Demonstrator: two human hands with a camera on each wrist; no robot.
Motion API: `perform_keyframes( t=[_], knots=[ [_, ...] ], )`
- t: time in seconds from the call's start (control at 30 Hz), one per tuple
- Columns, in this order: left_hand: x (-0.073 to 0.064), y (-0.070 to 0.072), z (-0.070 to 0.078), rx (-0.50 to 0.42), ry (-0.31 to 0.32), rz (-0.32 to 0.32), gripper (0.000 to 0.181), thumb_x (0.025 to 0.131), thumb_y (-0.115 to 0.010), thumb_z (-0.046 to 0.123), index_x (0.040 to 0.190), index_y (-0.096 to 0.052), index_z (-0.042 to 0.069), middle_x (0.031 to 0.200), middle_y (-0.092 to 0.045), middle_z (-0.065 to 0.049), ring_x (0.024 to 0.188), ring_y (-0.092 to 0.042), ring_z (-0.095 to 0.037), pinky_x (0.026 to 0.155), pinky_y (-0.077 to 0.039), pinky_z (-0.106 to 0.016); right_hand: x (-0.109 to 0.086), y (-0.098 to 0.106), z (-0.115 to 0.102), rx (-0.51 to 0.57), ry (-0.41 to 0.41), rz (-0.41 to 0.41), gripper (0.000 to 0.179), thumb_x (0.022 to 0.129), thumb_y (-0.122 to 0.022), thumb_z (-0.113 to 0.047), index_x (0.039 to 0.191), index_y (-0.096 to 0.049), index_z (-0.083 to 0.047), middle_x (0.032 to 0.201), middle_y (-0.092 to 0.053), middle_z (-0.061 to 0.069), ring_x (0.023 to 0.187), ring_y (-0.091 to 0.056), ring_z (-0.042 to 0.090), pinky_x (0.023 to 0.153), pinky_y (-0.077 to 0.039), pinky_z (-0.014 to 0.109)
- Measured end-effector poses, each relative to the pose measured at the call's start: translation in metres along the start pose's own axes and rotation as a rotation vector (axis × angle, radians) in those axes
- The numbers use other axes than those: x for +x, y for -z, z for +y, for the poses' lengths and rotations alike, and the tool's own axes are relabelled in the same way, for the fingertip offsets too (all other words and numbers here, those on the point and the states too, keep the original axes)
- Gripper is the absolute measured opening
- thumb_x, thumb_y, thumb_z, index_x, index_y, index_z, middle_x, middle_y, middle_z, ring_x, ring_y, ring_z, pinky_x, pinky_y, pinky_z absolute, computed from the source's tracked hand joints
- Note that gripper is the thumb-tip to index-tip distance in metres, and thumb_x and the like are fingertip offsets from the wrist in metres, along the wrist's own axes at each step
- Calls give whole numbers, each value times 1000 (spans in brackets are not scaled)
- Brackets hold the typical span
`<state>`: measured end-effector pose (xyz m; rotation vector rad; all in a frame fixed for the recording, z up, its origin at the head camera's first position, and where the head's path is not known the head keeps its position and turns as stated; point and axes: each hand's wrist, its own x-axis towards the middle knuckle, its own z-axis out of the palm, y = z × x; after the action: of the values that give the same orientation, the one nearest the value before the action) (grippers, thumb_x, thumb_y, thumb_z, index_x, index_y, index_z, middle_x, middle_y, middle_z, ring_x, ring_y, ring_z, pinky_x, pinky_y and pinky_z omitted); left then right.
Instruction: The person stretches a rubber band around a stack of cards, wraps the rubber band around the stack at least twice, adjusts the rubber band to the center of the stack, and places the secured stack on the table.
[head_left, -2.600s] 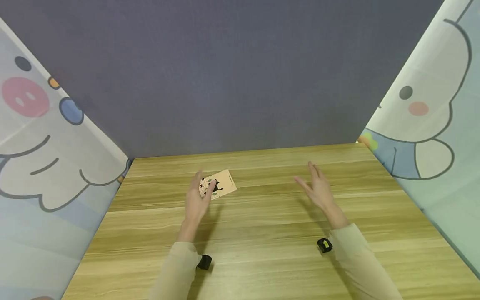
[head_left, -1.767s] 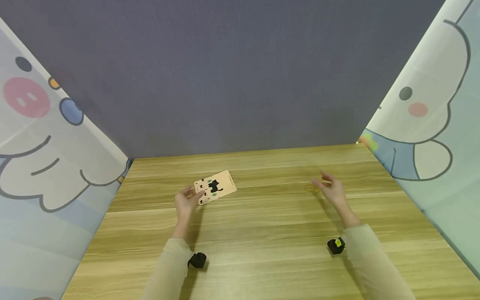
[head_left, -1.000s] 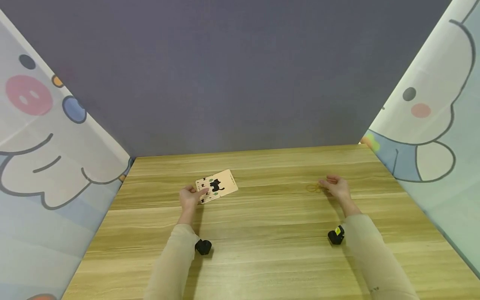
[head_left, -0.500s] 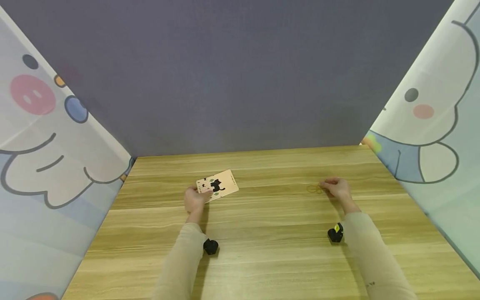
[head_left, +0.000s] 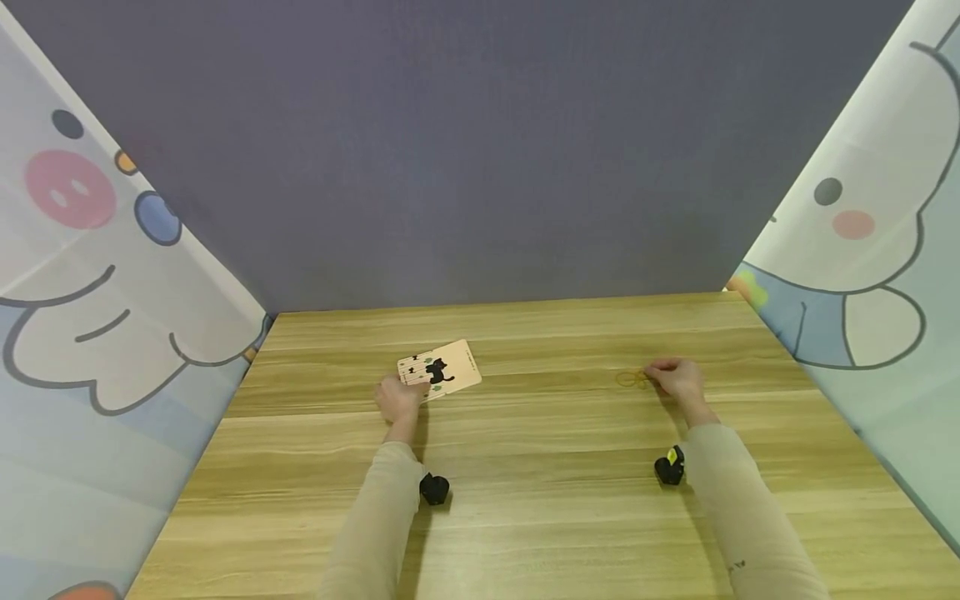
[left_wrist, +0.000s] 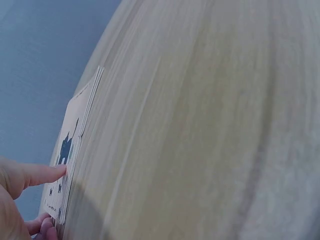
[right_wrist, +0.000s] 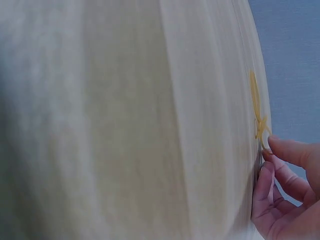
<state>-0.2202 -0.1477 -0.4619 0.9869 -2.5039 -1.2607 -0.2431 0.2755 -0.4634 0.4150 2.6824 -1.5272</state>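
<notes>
A flat cream stack of cards (head_left: 457, 367), printed with a black cat, lies on the wooden table toward the back left. My left hand (head_left: 397, 400) grips its near left corner, with the thumb (left_wrist: 45, 173) on the printed face and the other fingers at the lower edge. Thin layers show along the stack's side in the left wrist view. At the right, a thin yellow rubber band (right_wrist: 255, 97), looped and tangled, lies on the wood. My right hand (head_left: 679, 382) pinches its near end between thumb and fingertips.
The wooden table (head_left: 525, 467) ends at a grey upright panel (head_left: 495, 167) behind. Cartoon-printed cloths (head_left: 847, 333) hang along both sides. A small black camera (head_left: 434, 489) sits at each wrist.
Both hands, earlier raised with fingers spread, have come down: the left took hold of the card stack's corner, the right the rubber band. The stack has barely shifted.
</notes>
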Motion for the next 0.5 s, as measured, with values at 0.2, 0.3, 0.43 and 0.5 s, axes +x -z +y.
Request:
perform_keyframes(
  t=[0.2, 0.3, 0.43, 0.5],
  knots=[
    [1, -4, 1, 5, 4, 10, 38, 66, -77, 14, 65, -40, 4, 99, -49, -22, 88, -41, -34, 66, -42, -44, 0, 0, 3, -37, 28, 18, 27, 85, -58, -12, 97, -58, 12, 80, -61, 12, 56, -51, 8, 44, -44, 17],
    [2, -5, 1, 24, -3, 22, 41, 65, -78, 15, 63, -38, 5, 92, -50, -20, 83, -42, -32, 63, -42, -41, 0, 0, 3, -47, 34, 17, 27, 86, -58, -13, 97, -58, 12, 80, -62, 12, 56, -51, 8, 44, -44, 16],
    [3, -5, 1, 53, -23, 37, 38, 64, -79, 15, 64, -42, 4, 84, -52, -18, 75, -43, -28, 59, -44, -39, 0, 0, 3, -43, 32, 11, 28, 86, -57, -13, 98, -58, 12, 80, -62, 13, 56, -52, 6, 45, -44, 16],
    [3, -5, 2, 64, -30, 35, 35, 64, -79, 15, 69, -47, 1, 85, -53, -20, 75, -46, -29, 60, -46, -41, 0, 0, 3, -36, 32, 12, 28, 86, -57, -13, 99, -58, 12, 80, -62, 12, 56, -52, 6, 44, -44, 16]
  ],
)
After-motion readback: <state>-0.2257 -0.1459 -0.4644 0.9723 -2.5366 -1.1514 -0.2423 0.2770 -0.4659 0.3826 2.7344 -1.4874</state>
